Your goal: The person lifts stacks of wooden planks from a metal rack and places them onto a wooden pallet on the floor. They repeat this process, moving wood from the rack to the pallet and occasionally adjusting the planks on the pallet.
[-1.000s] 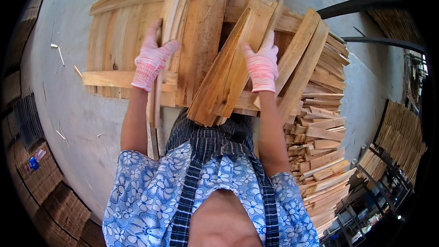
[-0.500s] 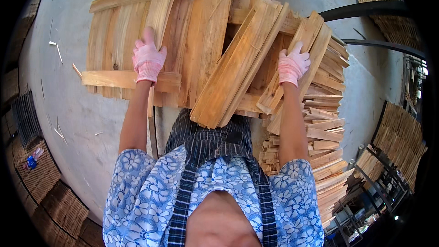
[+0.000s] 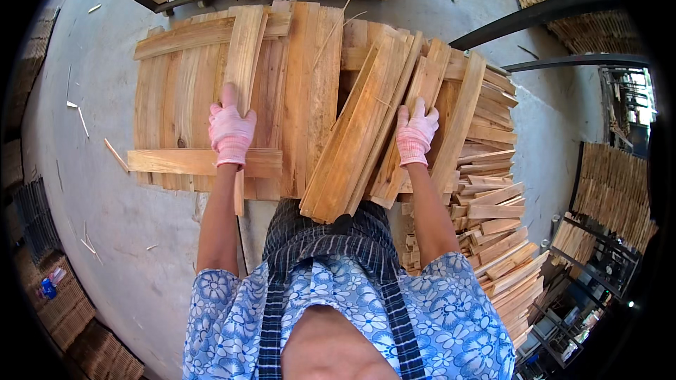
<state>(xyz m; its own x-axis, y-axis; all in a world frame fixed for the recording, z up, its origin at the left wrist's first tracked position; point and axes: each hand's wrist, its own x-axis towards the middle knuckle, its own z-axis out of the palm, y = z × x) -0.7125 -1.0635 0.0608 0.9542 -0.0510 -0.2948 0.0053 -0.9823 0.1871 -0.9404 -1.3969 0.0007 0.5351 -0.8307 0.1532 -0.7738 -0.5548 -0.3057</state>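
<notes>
My left hand (image 3: 231, 130), in a pink-white knit glove, grips the lower part of a long wooden board (image 3: 246, 49). That board lies upright in the picture, across a row of side-by-side planks (image 3: 299, 105). My right hand (image 3: 417, 132), gloved alike, is closed over another wooden board (image 3: 429, 74), its fingertips on the board's face. Just left of it, several loose boards (image 3: 359, 127) lie slanted in a pile, their near ends by my waist. A separate slanted board (image 3: 461, 116) is to the right of my right hand.
Two crosswise slats, a near one (image 3: 169, 161) and a far one (image 3: 186, 36), lie over the planks at left. Stacked short wood pieces (image 3: 496, 211) rise at right. Black metal bars (image 3: 542, 17) reach in at upper right. Wood scraps (image 3: 82, 119) litter the concrete floor.
My right hand has shifted left with a board, toward the slanted pile, leaving a gap from the board at its right. My left hand keeps its grip. The view has tilted, showing more beyond the planks.
</notes>
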